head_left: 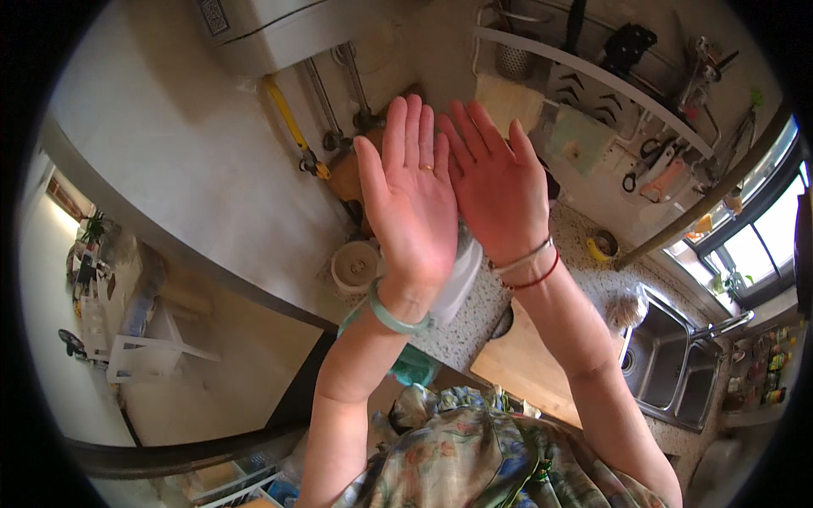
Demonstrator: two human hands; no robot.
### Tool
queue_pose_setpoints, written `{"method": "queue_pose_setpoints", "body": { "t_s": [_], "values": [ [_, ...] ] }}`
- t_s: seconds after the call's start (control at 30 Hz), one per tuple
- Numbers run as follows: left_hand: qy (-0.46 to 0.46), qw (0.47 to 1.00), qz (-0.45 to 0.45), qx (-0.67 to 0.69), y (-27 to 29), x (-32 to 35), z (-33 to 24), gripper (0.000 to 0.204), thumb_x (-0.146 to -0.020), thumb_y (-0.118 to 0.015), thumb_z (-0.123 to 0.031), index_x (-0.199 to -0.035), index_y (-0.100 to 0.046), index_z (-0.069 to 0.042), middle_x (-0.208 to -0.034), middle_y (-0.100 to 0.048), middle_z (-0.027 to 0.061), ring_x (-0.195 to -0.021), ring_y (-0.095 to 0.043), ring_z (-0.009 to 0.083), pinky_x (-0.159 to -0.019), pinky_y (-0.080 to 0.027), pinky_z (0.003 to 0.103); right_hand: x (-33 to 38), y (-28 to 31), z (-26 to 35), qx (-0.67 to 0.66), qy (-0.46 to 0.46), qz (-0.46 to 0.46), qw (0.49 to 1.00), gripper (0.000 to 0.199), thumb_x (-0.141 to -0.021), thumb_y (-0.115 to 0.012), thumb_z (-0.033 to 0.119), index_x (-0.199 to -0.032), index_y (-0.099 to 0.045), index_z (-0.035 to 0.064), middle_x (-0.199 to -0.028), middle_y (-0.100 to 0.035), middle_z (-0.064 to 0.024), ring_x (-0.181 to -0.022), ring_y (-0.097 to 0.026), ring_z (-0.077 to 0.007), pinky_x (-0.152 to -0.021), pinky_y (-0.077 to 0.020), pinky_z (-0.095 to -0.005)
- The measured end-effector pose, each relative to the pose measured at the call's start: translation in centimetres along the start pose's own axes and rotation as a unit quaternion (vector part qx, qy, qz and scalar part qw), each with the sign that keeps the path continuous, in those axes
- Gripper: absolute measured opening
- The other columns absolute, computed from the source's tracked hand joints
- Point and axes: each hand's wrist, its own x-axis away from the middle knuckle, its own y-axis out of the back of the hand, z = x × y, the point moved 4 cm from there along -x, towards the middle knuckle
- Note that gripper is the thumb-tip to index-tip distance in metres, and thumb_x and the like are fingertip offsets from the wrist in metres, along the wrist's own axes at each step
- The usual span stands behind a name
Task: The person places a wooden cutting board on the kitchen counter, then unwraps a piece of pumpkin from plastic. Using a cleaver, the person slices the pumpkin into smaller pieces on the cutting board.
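Both of my arms reach up over the counter, palms facing me and fingers stretched out. My left hand (412,190) holds nothing; it wears a ring, and a pale green bangle (395,310) circles its wrist. Beside it, my right hand (500,188) is also bare of any object, with a light bracelet and a red cord (537,277) at the wrist. The inner edges of the two hands meet or nearly meet. Behind them a white plastic item (457,286) on the counter is partly hidden.
A wooden cutting board (527,360) lies on the speckled counter (440,343). To the right is a metal double sink (656,354) with a faucet (724,324). A rack (593,69) with utensils hangs on the wall, scissors (645,161) below it. A round white container (356,266) stands left.
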Motion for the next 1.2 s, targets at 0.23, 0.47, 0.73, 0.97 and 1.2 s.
{"method": "queue_pose_setpoints", "body": {
  "t_s": [0.23,0.47,0.73,0.97,1.2],
  "values": [
    [-0.014,0.999,-0.024,0.020,4.6,-8.3,-0.3,0.073,-0.105,-0.035,-0.051,-0.154,-0.023,0.001,-0.161,-0.025,0.0151,-0.151,-0.018,0.0255,-0.125,-0.016,0.039,-9.8,0.7,-2.3,0.046,0.000,-0.018,0.999,0.068,-0.105,-0.038,0.047,-0.153,-0.029,0.0002,-0.159,-0.032,-0.0142,-0.147,-0.027,-0.0290,-0.122,-0.0202,-0.0395],
    [-0.009,0.996,-0.077,0.047,10.0,-15.3,2.2,0.073,-0.104,-0.040,-0.051,-0.154,-0.025,0.001,-0.160,-0.025,0.0159,-0.148,-0.023,0.0253,-0.123,-0.019,0.039,-18.3,4.1,-3.8,0.095,-0.039,-0.050,0.993,0.072,-0.104,-0.039,0.052,-0.152,-0.031,-0.0011,-0.158,-0.028,-0.0213,-0.146,-0.027,-0.0318,-0.122,-0.0209,-0.0417],
    [-0.021,0.982,-0.182,0.040,15.8,-19.8,5.3,0.069,-0.104,-0.048,-0.043,-0.152,-0.026,0.002,-0.153,-0.032,0.0134,-0.143,-0.029,0.0241,-0.121,-0.022,0.038,-24.4,8.6,-4.9,0.171,-0.136,-0.079,0.973,0.075,-0.104,-0.037,0.053,-0.151,-0.029,-0.0049,-0.155,-0.029,-0.0269,-0.141,-0.034,-0.0349,-0.118,-0.0274,-0.0452],
    [0.013,0.958,-0.288,0.011,19.9,-19.6,5.1,0.047,-0.100,-0.058,-0.033,-0.136,-0.048,-0.005,-0.129,-0.048,0.0051,-0.113,-0.048,0.0169,-0.100,-0.039,0.033,-27.2,12.7,-7.3,0.202,-0.267,-0.032,0.942,0.076,-0.103,-0.039,0.058,-0.150,-0.034,-0.0008,-0.140,-0.043,-0.0280,-0.127,-0.046,-0.0337,-0.110,-0.0367,-0.0456],
    [0.005,0.970,-0.243,0.016,21.7,-19.8,5.5,0.019,-0.101,-0.058,-0.031,-0.108,-0.057,-0.013,-0.106,-0.056,-0.0026,-0.095,-0.050,0.0113,-0.087,-0.040,0.030,-30.7,16.5,-10.1,0.224,-0.339,0.049,0.913,0.066,-0.103,-0.041,0.057,-0.145,-0.044,0.0076,-0.107,-0.058,-0.0145,-0.100,-0.057,-0.0237,-0.092,-0.0485,-0.0390]
  ]
}}
